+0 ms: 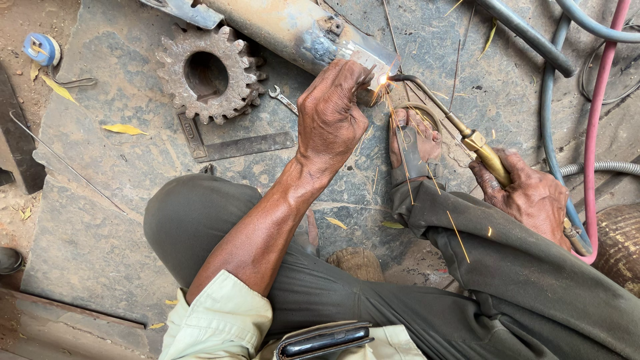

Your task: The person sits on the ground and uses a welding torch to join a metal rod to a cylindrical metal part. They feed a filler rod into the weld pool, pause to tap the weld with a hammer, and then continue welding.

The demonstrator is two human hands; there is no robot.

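My right hand (530, 195) grips the brass handle of a gas torch (460, 130). Its bent tip burns bright at the end of a rusty steel pipe (293, 30), and sparks fly down over my trousers. My left hand (330, 113) is closed right beside the flame and seems to hold a thin filler rod to the pipe end, though the rod is mostly hidden. I squat on a steel plate (100, 220), with my sandalled foot (413, 143) just below the flame.
A large rusty gear (207, 73) lies left of the pipe, with a small spanner (283, 100) and a steel square (233, 143) near it. Blue and red hoses (590, 147) run along the right side. A blue tape roll (40, 48) sits on the dirt at far left.
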